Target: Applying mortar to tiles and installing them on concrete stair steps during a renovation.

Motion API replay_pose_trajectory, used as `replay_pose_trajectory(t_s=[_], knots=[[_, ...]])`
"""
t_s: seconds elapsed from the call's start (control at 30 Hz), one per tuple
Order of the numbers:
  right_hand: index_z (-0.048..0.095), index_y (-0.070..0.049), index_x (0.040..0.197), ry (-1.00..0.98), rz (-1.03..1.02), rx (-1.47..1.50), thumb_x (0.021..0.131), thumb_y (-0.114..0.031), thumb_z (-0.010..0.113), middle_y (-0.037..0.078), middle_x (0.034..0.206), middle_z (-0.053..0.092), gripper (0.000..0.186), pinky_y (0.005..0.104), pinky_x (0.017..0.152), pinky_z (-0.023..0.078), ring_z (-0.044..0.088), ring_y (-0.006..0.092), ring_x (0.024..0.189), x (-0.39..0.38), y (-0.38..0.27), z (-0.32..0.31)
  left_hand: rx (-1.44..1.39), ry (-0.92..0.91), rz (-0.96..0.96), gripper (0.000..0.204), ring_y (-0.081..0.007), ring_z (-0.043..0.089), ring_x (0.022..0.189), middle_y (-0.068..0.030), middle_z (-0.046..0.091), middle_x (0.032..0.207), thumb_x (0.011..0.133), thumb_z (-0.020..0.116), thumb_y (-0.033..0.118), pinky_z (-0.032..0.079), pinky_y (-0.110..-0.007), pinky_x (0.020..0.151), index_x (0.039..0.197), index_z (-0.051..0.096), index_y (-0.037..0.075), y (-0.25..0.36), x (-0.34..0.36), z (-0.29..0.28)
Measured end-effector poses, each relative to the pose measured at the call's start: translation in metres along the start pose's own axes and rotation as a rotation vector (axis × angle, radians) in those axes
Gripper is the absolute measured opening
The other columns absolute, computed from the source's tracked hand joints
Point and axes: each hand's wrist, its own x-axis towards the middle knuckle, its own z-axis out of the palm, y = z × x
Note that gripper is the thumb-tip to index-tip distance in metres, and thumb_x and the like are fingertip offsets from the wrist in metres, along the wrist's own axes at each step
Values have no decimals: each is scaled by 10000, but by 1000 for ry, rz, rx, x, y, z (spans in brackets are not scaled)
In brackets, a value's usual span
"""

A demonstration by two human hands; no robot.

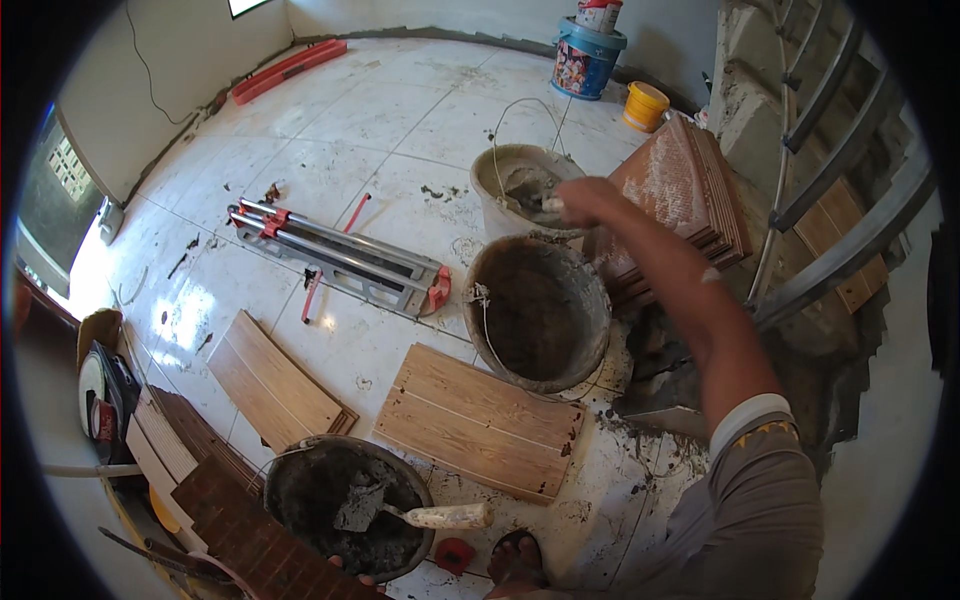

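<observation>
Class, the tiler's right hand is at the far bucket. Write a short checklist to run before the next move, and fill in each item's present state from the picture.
1. Right hand reaches the far bucket: ok, it is over the rim at a tool handle.
2. Fingers closed on the handle: cannot tell, too small.
3. Far bucket holds mortar: ok, grey mix shows inside.
4. Middle bucket upright: ok.
5. Left hand located: cannot tell, not in view.
6. Trowel at hand: ok, it rests in the near pan of mortar.
7. Wood-look tile lies flat: ok.
</observation>
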Motion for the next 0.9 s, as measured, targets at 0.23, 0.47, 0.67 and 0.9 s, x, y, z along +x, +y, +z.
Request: replay_pose_trajectory(t_s=[0.23, 0.47, 0.67, 0.9], knots=[[794, -36, 1153, 49, 23, 260, 949, -536, 675, 233, 1083, 780, 553, 478, 892, 560, 749, 376, 1035, -15, 28, -27, -47, 4, -29, 1065, -505, 449, 1431, -250, 313, 1703, 969, 533, 790, 417, -677, 1147, 1712, 176, 115, -8, 12, 0], [800, -13, 1118, 220, 110, 593, 942, -564, 702, 233, 960, 782, 586, 452, 846, 558, 758, 344, 902, -38, 43, 11, -114, -88, 15, 1081, -527, 496, 1392, -275, 324, 1689, 975, 533, 782, 449, -689, 1121, 1712, 151, 90, 2, 12, -3], [789, 27, 1021, 123, 35, 428, 910, -513, 722, 247, 899, 768, 555, 487, 773, 560, 739, 357, 818, -1, 53, 41, -243, -264, 33, 1095, -546, 536, 1359, -297, 333, 1677, 980, 533, 776, 476, -700, 1098, 1713, 129, 69, 4, -15, -5], [724, -19, 1225, 587, -483, 730, 944, -191, 750, 201, 1081, 725, 330, 419, 904, 557, 715, 369, 1029, -139, -146, 39, 30, -44, 203, 1084, -502, 607, 1309, -343, 383, 1626, 1010, 475, 768, 580, -607, 1021, 1686, 140, -10, 1, -53, -22]])
